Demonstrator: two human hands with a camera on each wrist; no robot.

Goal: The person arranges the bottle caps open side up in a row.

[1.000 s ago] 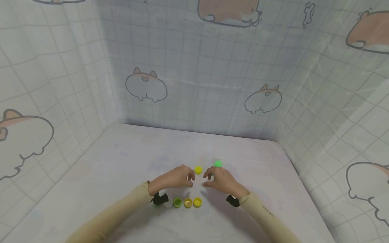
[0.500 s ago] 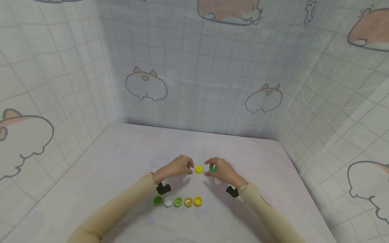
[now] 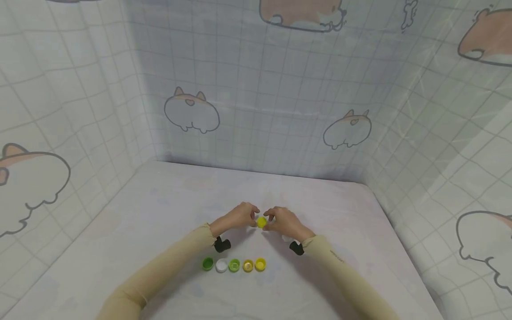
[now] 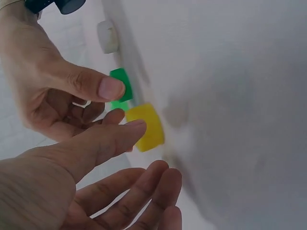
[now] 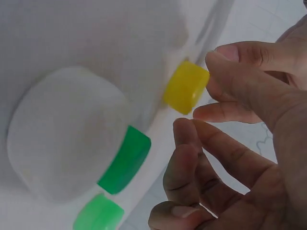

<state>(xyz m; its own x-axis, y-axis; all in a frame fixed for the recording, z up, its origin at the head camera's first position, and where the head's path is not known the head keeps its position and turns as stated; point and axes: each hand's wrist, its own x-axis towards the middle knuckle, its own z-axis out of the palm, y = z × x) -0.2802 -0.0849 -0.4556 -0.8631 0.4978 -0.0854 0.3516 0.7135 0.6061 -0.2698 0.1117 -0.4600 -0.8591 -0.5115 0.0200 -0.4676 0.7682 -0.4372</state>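
Note:
A yellow bottle cap (image 3: 262, 222) stands on the table between both hands. The left hand (image 3: 241, 215) reaches it from the left, its thumb overlapping the cap's edge in the left wrist view and its other fingers spread apart. From the right comes the right hand (image 3: 285, 221), thumb tip close beside the cap and fingers loosely bent. Neither hand shows a grip on the cap. Beside the right hand, a dark green cap (image 5: 125, 160) and a light green cap (image 5: 99, 213) appear in the right wrist view, near a round white cap (image 5: 67, 139).
Nearer the person, a row of upturned caps lies on the white table (image 3: 168, 191): dark green (image 3: 207, 264), white (image 3: 222, 266), light green (image 3: 234, 266), gold (image 3: 248, 266) and yellow (image 3: 260, 264). Grid-patterned curtains (image 3: 248, 89) with cartoon dogs enclose the table's back and sides.
Both hands have moved away from the person and closed in on the yellow cap from either side. The row's dark green cap, earlier behind the left wrist camera, now shows.

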